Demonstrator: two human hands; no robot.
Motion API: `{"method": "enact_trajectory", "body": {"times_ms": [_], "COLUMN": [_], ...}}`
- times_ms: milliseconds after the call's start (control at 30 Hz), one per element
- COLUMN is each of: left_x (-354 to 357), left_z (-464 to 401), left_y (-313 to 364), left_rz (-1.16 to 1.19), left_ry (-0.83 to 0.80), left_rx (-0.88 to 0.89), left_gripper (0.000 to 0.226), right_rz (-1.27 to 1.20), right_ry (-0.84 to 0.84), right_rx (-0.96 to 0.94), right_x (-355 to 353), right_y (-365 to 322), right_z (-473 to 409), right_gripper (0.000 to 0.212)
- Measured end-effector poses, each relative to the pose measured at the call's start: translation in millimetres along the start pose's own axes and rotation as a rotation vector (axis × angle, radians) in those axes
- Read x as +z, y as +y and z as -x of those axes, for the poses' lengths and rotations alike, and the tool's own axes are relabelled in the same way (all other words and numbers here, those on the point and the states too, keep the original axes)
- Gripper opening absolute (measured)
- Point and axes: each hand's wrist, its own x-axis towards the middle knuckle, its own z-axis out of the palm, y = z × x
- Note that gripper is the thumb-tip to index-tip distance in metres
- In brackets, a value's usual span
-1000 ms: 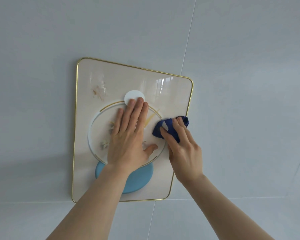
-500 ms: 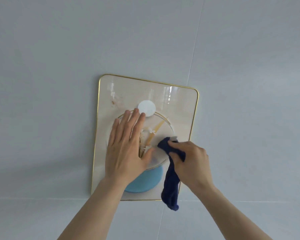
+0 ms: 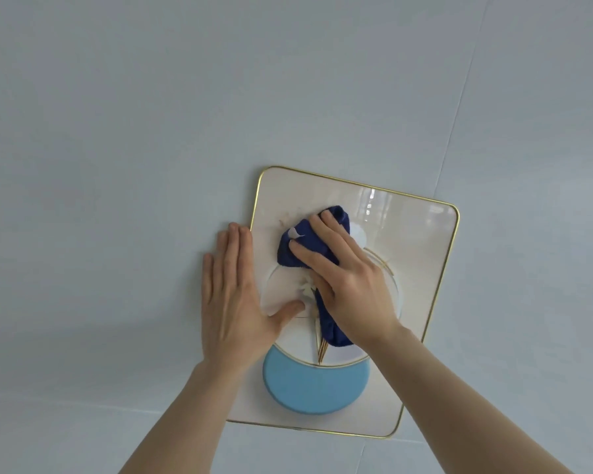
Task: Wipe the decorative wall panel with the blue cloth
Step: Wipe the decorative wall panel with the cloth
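Your right hand [image 3: 351,285] has moved up the decorative wall panel [image 3: 421,268] since half a second ago: it now presses the blue cloth [image 3: 303,249] flat against the panel's upper left area, fingers spread over the bunched fabric, where before it pinched the cloth lower down with a long tail hanging free below the panel. Part of the cloth now trails under your palm toward the wrist. Your left hand [image 3: 231,299] has slid off to the left; it lies open and flat, fingers together, mostly on the grey wall [image 3: 117,165], with only the thumb reaching onto the panel. Earlier it covered the ringed centre of the design. The panel itself sits lower and further right in view than before. It is a pale rounded rectangle with a thin gold frame [image 3: 440,302], mounted against the wall, bearing a gold ring, a light blue disc [image 3: 315,388] at the bottom and a white disc [image 3: 359,234] half hidden beside your right fingers. No brand, label or writing is readable anywhere
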Motion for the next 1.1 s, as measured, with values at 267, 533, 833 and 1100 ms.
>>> {"method": "enact_trajectory", "body": {"times_ms": [267,533,833,1100], "left_x": [14,16,16,23], "left_z": [0,-1,0,-1], "left_y": [-12,-16,-17,-20], "left_rz": [0.059,0.094,0.054,-0.01], "left_ry": [0.045,0.029,0.055,0.068], "left_rx": [0.053,0.073,0.112,0.107], "left_gripper": [0.137,0.132,0.126,0.124], "right_rz": [0.028,0.013,-0.09,0.006], "right_ry": [0.04,0.106,0.439,0.222], "right_rx": [-0.006,-0.004,0.352,0.078], "right_x": [28,26,47,59], "right_y": [0,-1,-30,-44], "right_z": [-8,-42,-72,-49], "right_gripper": [0.052,0.047,0.056,0.05]}}
